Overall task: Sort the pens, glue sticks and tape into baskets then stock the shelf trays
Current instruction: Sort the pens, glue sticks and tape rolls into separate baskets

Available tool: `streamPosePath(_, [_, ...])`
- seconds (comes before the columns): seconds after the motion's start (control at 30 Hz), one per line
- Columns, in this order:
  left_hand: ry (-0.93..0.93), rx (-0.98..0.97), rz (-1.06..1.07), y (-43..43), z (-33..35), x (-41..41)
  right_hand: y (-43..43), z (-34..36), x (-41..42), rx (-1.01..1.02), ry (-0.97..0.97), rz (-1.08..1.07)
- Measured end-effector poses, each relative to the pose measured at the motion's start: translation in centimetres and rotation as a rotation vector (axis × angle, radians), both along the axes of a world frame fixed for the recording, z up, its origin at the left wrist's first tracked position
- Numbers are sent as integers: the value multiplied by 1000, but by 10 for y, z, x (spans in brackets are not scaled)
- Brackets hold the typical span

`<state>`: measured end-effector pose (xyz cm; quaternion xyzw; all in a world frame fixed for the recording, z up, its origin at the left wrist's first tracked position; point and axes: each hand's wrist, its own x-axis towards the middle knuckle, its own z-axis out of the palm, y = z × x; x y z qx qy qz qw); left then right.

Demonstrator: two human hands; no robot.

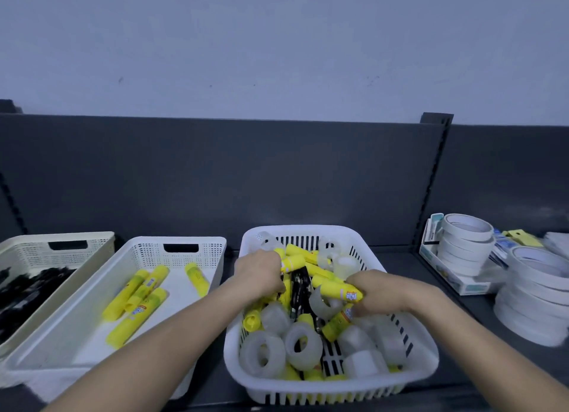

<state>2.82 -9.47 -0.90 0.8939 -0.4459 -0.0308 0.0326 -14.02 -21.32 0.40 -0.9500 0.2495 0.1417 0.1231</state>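
Note:
A white slotted basket point(308, 231) in the centre holds a mix of yellow glue sticks, clear tape rolls point(303, 344) and black pens point(299, 284). My left hand point(260, 271) is inside it at the back left, fingers curled round a yellow glue stick point(292, 262). My right hand point(377, 291) is inside on the right and grips another yellow glue stick point(337, 290). To the left, a white perforated basket point(184, 242) contains several glue sticks point(140, 291). At the far left, a cream basket point(61, 239) holds black pens point(27, 291).
All baskets sit on a dark grey shelf with a dark back panel point(215, 177). On the right lie stacks of white tape rolls point(465, 242), a second stack point(535, 294), and a flat box point(455, 276) under them. A slotted upright point(434, 171) divides the shelf bays.

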Motion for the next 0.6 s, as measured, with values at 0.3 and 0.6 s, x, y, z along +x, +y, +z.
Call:
streamPosePath(0.3, [488, -430, -27, 6, 13, 12, 8, -2, -7, 420, -797, -286])
streamPosePath(0.6, [446, -639, 146, 111, 46, 87, 74, 19, 87, 481, -873, -109])
